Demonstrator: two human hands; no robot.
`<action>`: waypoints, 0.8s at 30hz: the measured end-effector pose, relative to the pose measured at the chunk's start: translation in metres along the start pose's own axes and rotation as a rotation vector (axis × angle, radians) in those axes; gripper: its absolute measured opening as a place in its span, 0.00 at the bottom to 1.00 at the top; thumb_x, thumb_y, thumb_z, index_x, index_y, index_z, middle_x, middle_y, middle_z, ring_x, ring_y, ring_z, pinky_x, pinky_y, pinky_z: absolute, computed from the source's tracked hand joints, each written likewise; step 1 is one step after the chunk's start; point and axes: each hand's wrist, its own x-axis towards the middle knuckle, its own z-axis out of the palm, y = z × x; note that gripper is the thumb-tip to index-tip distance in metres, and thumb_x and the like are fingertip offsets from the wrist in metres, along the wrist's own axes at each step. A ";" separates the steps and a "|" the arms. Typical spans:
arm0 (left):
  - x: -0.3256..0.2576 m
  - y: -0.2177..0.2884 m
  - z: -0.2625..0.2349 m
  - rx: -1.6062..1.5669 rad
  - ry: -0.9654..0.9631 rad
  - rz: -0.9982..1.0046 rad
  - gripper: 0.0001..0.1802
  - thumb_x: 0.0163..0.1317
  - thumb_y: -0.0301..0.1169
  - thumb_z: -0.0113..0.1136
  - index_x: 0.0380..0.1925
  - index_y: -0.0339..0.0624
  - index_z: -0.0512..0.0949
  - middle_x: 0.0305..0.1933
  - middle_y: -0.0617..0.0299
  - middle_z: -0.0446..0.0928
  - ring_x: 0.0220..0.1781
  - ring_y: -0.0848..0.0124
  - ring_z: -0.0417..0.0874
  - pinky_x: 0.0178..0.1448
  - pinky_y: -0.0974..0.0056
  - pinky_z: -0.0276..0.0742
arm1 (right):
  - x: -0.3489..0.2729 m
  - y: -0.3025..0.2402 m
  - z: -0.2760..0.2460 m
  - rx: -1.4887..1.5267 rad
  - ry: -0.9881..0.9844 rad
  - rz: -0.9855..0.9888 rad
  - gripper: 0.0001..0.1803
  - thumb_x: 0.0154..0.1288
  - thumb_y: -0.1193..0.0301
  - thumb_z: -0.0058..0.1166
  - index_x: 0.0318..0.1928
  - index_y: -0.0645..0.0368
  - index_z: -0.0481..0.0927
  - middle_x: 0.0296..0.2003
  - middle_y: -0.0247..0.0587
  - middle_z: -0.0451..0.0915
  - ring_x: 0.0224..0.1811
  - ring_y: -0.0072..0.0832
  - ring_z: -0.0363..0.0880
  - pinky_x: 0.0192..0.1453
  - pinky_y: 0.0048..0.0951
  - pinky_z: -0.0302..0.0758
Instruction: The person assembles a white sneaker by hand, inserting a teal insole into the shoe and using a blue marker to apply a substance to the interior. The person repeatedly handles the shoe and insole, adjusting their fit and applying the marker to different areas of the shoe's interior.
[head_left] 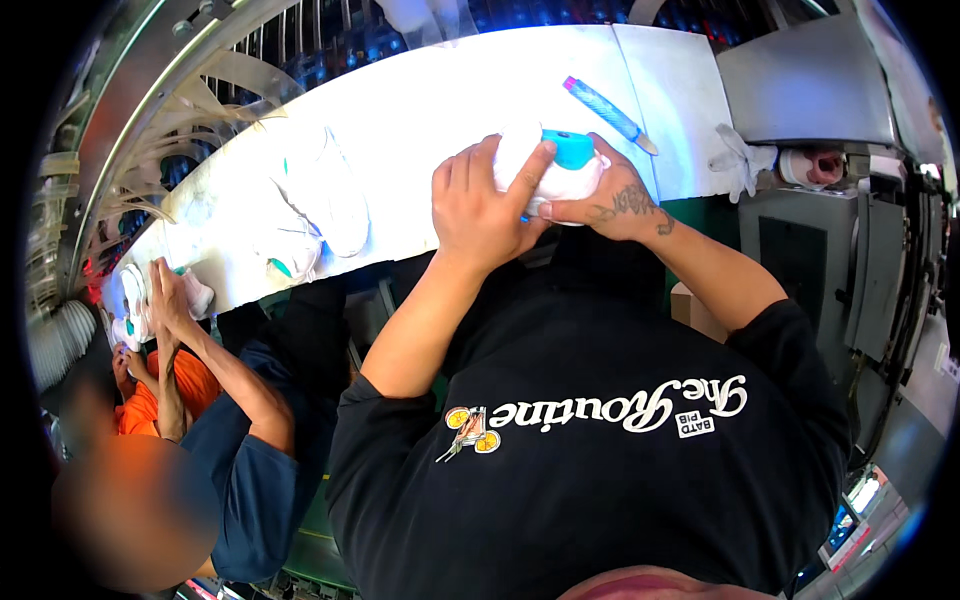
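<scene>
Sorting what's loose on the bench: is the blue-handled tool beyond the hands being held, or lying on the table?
Lying loose. The blue-handled tool rests flat on the white table, apart from both hands, which grip a white shoe.

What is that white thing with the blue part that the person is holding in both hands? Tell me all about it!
It is a white shoe, soft-looking, with a bright blue part on top near its right end. It sits at the near edge of the bright white table. The left hand covers its left side with fingers spread over it, and the right hand pinches it from the right. Most of its shape is hidden under the hands.
</scene>
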 end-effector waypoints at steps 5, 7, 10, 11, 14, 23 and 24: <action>0.020 0.003 -0.015 0.071 -0.190 -0.027 0.47 0.50 0.54 0.84 0.73 0.61 0.81 0.61 0.45 0.82 0.61 0.47 0.85 0.66 0.46 0.76 | 0.012 0.002 -0.016 -0.053 -0.037 0.086 0.61 0.52 0.43 0.85 0.74 0.68 0.68 0.64 0.58 0.80 0.69 0.46 0.81 0.75 0.42 0.77; 0.028 -0.010 -0.031 -0.026 -0.342 -0.140 0.49 0.51 0.56 0.84 0.73 0.49 0.80 0.60 0.43 0.85 0.61 0.46 0.86 0.67 0.46 0.77 | 0.006 0.011 -0.015 -0.101 0.024 0.035 0.67 0.50 0.41 0.85 0.76 0.71 0.62 0.68 0.64 0.75 0.73 0.50 0.77 0.78 0.44 0.75; 0.016 -0.038 -0.034 -0.129 -0.458 -0.227 0.51 0.54 0.59 0.82 0.70 0.35 0.80 0.56 0.41 0.87 0.60 0.46 0.88 0.66 0.47 0.80 | -0.001 0.004 -0.007 -0.051 0.067 0.067 0.69 0.49 0.48 0.88 0.79 0.69 0.57 0.70 0.61 0.73 0.74 0.47 0.76 0.79 0.42 0.73; 0.016 -0.040 -0.034 -0.162 -0.480 -0.236 0.51 0.54 0.60 0.81 0.69 0.31 0.80 0.54 0.40 0.88 0.60 0.47 0.88 0.65 0.47 0.81 | -0.001 0.006 -0.002 -0.075 0.078 0.066 0.69 0.50 0.45 0.87 0.79 0.68 0.56 0.71 0.61 0.72 0.74 0.48 0.75 0.79 0.43 0.73; 0.012 -0.023 -0.034 -0.076 -0.482 -0.305 0.45 0.60 0.61 0.76 0.65 0.34 0.83 0.57 0.39 0.88 0.60 0.42 0.88 0.65 0.45 0.82 | -0.001 0.009 0.012 -0.056 0.114 0.076 0.69 0.52 0.40 0.84 0.79 0.66 0.56 0.72 0.61 0.70 0.76 0.51 0.73 0.80 0.44 0.73; 0.018 -0.024 -0.025 -0.084 -0.430 -0.261 0.50 0.52 0.57 0.82 0.67 0.33 0.80 0.53 0.40 0.89 0.53 0.43 0.90 0.60 0.47 0.84 | 0.006 0.028 0.012 0.099 0.193 -0.005 0.61 0.56 0.39 0.81 0.76 0.65 0.63 0.68 0.58 0.74 0.73 0.46 0.75 0.78 0.41 0.73; 0.024 -0.024 -0.026 -0.130 -0.439 -0.240 0.52 0.51 0.55 0.84 0.70 0.34 0.78 0.55 0.39 0.88 0.54 0.43 0.89 0.60 0.46 0.84 | 0.004 0.025 0.003 0.009 0.199 0.058 0.60 0.58 0.37 0.78 0.76 0.65 0.66 0.66 0.58 0.78 0.71 0.46 0.78 0.78 0.40 0.73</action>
